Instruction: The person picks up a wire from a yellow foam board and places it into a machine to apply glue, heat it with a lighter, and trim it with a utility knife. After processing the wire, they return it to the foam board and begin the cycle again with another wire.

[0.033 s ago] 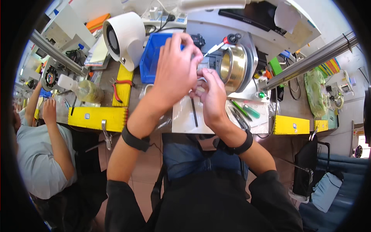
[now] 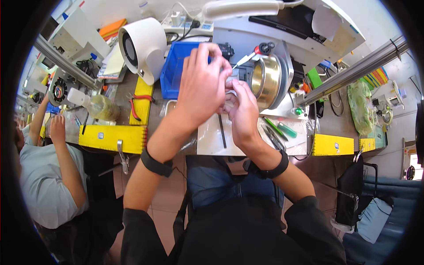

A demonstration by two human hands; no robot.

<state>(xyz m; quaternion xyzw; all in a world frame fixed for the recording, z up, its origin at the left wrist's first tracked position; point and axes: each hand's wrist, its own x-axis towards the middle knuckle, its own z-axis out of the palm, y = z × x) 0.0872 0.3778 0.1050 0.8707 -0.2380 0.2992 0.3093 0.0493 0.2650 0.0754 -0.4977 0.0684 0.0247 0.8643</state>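
In the head view, our left hand (image 2: 196,90) and right hand (image 2: 243,110) curl close together; whether they grip anything we cannot tell. The brass spool (image 2: 272,83) stands toward the back edge of the bench (image 2: 335,126); a rightward swing could knock it.

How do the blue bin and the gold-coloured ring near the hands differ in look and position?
The blue bin is angular; the gold-coloured ring is round and shiny. The bin is partly hidden behind the left hand, while the ring is beyond the right hand, towards its right. Both are hollow.
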